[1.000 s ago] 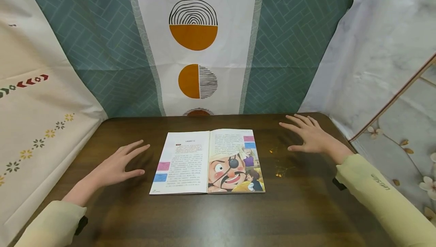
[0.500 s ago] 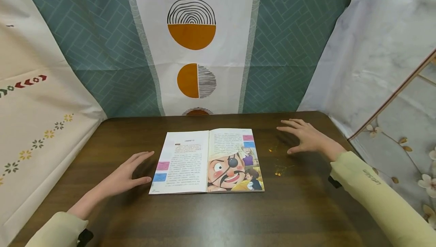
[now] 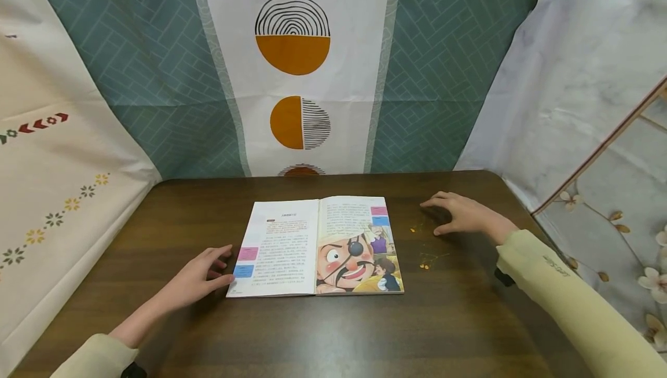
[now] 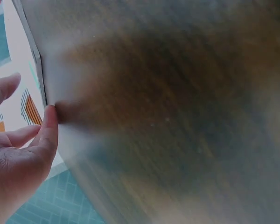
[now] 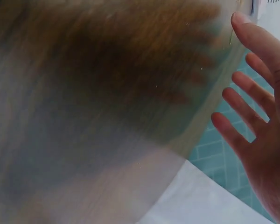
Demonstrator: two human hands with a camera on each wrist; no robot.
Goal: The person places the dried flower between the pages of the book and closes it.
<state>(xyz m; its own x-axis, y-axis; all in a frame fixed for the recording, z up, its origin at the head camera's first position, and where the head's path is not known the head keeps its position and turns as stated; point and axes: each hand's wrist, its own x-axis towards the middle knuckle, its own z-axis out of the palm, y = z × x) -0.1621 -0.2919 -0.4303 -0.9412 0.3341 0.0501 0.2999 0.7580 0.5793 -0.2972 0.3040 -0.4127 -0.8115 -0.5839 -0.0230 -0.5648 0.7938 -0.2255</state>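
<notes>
An open book (image 3: 281, 250) lies flat on the table, text on its left page and a cartoon pirate on its right page. My left hand (image 3: 193, 279) is at the book's left edge, its fingers loosely bent and apart from the thumb. The thumb tip reaches the lower left edge; whether it touches the page I cannot tell. In the left wrist view the same hand (image 4: 23, 154) has one fingertip close to the edge of the book (image 4: 31, 42). My right hand (image 3: 464, 216) holds nothing, right of the book, with its fingers (image 5: 245, 88) spread in the right wrist view.
The dark, glossy wooden table (image 3: 323, 337) has small yellow flower marks (image 3: 424, 265) right of the book. A patterned cloth (image 3: 443, 77) hangs behind it. Pale cloths stand at the left (image 3: 62, 164) and right (image 3: 583, 106) sides.
My left hand has moved right and down to the book's left edge, its fingers bending more. My right hand has lowered slightly and shifted left, its fingers drawing closer together. The book stays put.
</notes>
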